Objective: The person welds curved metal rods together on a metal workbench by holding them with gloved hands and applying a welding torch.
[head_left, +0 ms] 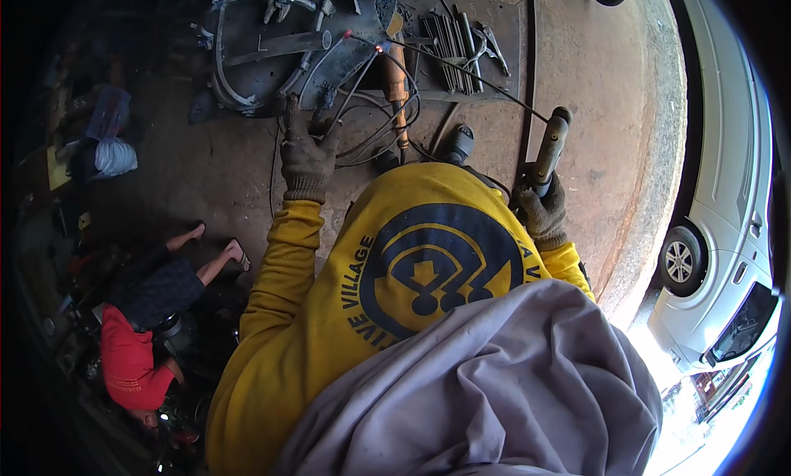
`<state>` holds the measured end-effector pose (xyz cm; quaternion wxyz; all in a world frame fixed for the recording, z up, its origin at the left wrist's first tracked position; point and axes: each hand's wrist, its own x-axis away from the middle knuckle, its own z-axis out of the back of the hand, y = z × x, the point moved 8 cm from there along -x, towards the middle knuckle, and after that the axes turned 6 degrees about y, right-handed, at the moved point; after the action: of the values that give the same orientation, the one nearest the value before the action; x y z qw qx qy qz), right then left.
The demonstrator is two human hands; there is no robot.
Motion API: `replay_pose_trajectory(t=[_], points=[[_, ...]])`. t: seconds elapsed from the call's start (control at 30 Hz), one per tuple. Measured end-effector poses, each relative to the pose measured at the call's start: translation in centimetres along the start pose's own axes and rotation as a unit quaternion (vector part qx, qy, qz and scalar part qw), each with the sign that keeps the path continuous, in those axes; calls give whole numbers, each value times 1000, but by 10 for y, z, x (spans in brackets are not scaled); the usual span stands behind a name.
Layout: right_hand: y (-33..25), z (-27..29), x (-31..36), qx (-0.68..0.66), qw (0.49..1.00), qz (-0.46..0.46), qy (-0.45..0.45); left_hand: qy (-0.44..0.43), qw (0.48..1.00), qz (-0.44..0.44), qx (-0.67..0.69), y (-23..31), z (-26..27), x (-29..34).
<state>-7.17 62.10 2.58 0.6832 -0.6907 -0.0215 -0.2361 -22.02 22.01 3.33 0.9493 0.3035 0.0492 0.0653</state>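
Note:
My gloved right hand [544,212] is wrapped round an electrode holder [552,150]. From its head a thin welding rod [470,74] slants up-left toward a small glowing red spot at the bent metal frame [221,47]. My gloved left hand [309,156] is at the near edge of the worktable, one finger raised beside the frame's lower tube. A thin metal rod [354,90] runs from its thumb side up to the glow, seemingly pinched there; the fingertips show only in part. Just right of the glow stands an orange angle grinder [395,84].
Several loose rods [449,54] and locking pliers [492,51] lie on the table's right part. Black cables [371,138] loop below the table. At lower left a person in a red shirt [130,361] works low down. A silver vehicle [725,196] stands at right.

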Motion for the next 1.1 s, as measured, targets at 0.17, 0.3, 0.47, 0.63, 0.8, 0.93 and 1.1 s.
replay_pose_trajectory(t=[0.17, 0.3, 0.47, 0.63, 0.8, 0.93, 1.1], points=[[-12, -5, -10, -22, 1000, -3, 17, 17, 996, -39, 73, -2, -2, 3], [-56, -8, -50, -24, 998, 27, 57, 6, 995, -44, 87, -14, -7, -4], [-147, -10, -109, -105, 979, 156, 73, 9, 996, -52, 75, -1, 0, -9], [-253, -33, -166, -76, 951, 263, 141, 16, 998, -61, 12, 9, 2, -11], [-382, -88, -224, -19, 889, 428, 160, 14, 998, -50, 21, 11, 16, -13], [-451, -143, -249, 318, 488, 777, 239, -33, 999, -31, 4, 25, 13, -19], [-463, -181, -327, 55, 785, 614, 55, -12, 999, -13, -41, 25, 24, -17]])
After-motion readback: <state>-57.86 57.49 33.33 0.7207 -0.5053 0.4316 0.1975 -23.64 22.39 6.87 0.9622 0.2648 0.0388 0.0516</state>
